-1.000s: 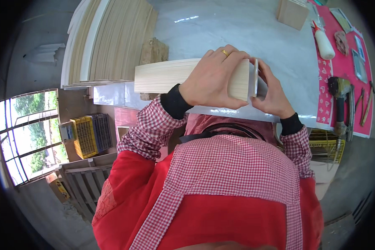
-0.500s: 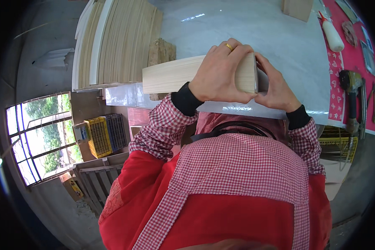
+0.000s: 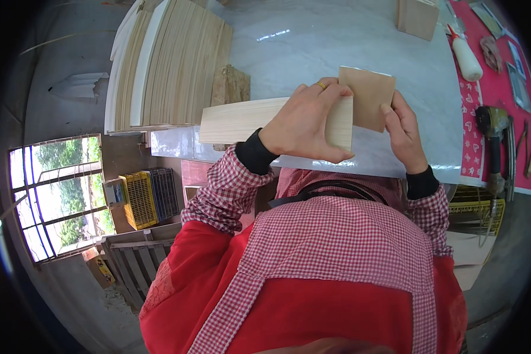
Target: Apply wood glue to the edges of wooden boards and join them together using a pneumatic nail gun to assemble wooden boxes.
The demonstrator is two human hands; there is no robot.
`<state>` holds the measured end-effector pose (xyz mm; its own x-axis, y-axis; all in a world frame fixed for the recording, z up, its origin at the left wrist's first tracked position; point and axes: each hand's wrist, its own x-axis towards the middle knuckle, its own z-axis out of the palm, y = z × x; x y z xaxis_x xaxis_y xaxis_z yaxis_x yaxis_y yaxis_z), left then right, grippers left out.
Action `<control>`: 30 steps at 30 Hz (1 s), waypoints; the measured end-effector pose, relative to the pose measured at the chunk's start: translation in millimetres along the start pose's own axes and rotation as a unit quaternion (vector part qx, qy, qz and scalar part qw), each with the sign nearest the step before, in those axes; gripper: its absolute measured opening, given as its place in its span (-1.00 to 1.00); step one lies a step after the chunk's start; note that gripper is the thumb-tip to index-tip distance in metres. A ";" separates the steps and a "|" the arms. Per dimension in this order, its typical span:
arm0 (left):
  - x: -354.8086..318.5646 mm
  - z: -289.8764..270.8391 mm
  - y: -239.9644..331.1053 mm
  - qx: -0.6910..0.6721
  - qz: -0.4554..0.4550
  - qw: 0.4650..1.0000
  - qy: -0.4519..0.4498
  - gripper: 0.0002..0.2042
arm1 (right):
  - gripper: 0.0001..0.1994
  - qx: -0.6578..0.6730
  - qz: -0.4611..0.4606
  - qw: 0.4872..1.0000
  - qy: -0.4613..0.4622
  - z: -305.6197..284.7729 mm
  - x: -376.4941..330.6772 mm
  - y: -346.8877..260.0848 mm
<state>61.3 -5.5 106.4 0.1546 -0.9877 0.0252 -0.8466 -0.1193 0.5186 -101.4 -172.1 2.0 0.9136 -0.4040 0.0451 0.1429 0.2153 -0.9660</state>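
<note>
My left hand clamped across right end of long pale board, which lies sideways above near edge of table. My right hand pinches right edge of square brown panel, thumb on its face. Panel just beyond board's end. Rough block behind board's left end; can't tell if they touch. Board stack farther left.

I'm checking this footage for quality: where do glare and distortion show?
In the head view, the window is partly blown out white, glare streaks the pale tabletop, the stacked boards look bowed, and the wooden board in the left hand looks fairly sharp.
</note>
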 end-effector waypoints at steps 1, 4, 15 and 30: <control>0.6 -2.1 1.6 -0.007 -0.005 1.000 -0.002 -0.12 | -0.52 -0.001 -0.002 1.000 0.001 2.7 1.8 2.2; -0.5 -4.8 4.5 -0.019 -0.018 1.000 -0.005 -0.11 | -0.42 -0.063 -0.007 0.984 0.167 16.4 10.2 17.2; -14.3 4.2 13.8 -0.015 -0.002 1.000 -0.018 -0.11 | -0.13 -0.347 -0.039 0.929 0.122 37.1 8.6 6.0; -4.3 2.4 -4.8 0.010 0.051 0.995 0.082 -0.14 | -0.04 -0.197 -0.079 0.974 -0.085 16.0 0.3 8.3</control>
<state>63.4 -1.0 101.8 0.1475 -0.9649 0.2171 -0.8721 -0.0234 0.4887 -93.8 -156.2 -1.9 0.9468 -0.2443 0.2097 0.1598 -0.2089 -0.9648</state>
